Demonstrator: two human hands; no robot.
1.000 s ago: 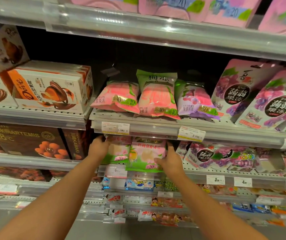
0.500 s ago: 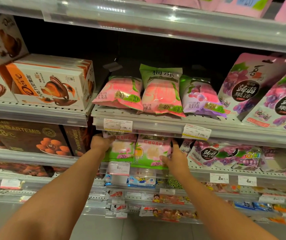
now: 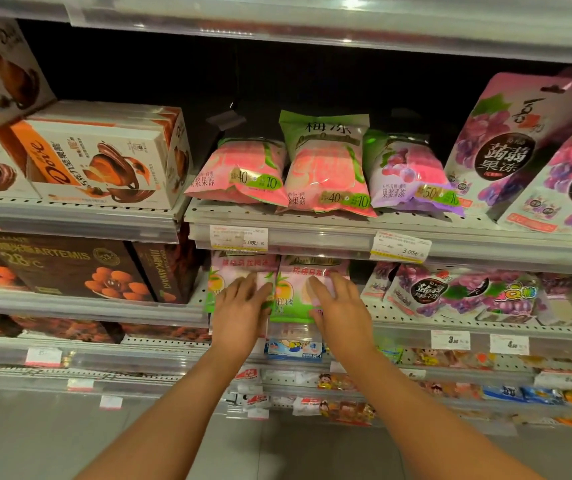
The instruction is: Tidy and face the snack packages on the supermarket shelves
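Two upright jelly bags, fronts outward, mid-frame: left hand (image 3: 243, 308) flat on left bag (image 3: 234, 271), right hand (image 3: 338, 306) flat on right bag (image 3: 295, 299), neither gripping.

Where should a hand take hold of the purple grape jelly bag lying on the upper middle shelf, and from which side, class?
Judging by its pose, grip the purple grape jelly bag at its flat crimped bottom seam, which overhangs the shelf edge. Come from the front: the pink-and-green bag crowds its left side and the tall grape pouch its right.

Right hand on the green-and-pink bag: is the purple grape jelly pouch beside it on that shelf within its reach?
Probably yes: the right hand rests flat on the green-and-pink bag, and nothing blocks the grape pouch just right.
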